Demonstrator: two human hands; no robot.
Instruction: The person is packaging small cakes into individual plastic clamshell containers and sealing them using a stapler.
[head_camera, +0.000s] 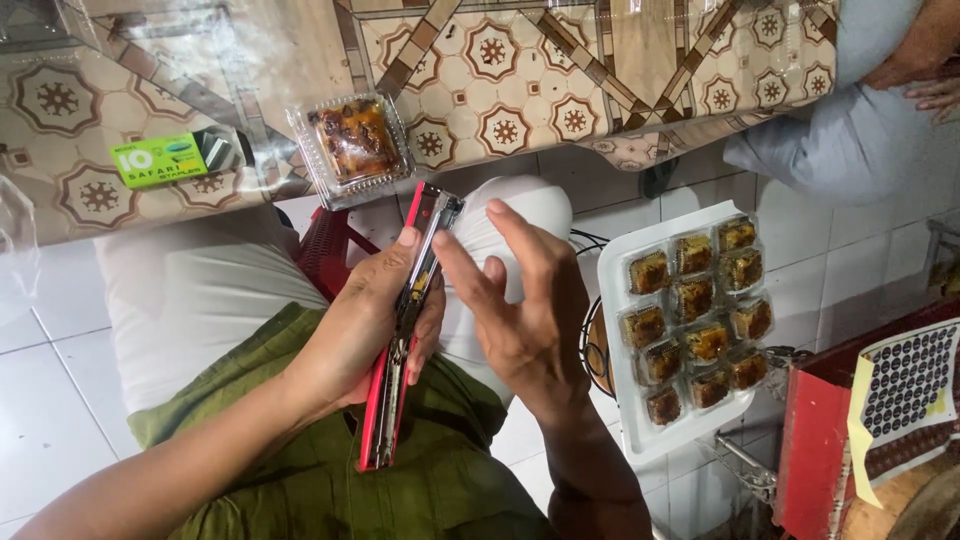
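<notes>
- While gripped lengthwise in the left hand (365, 325), red stapler (408, 320) lying open above the lap, metal channel facing up, apparently so the inside can be reached.
- Right hand (520, 310) grasping nothing, fingers spread, fingertips (445, 245) resting on the channel near the stapler's front end; whether staples sit inside too small to tell.
- Just beyond, clear box (352, 145) with a brown sweet set at the table (600, 70) edge, within easy reach.
- Left of it, green staple box (160, 160) on the patterned tablecloth.
- Off to the right, white tray (615, 300) of similar boxed sweets, its support hidden.
- Sticker sheet (905, 380) cut off at the frame edge.
- Another person's hand (925, 60) top right, mostly out of view.
</notes>
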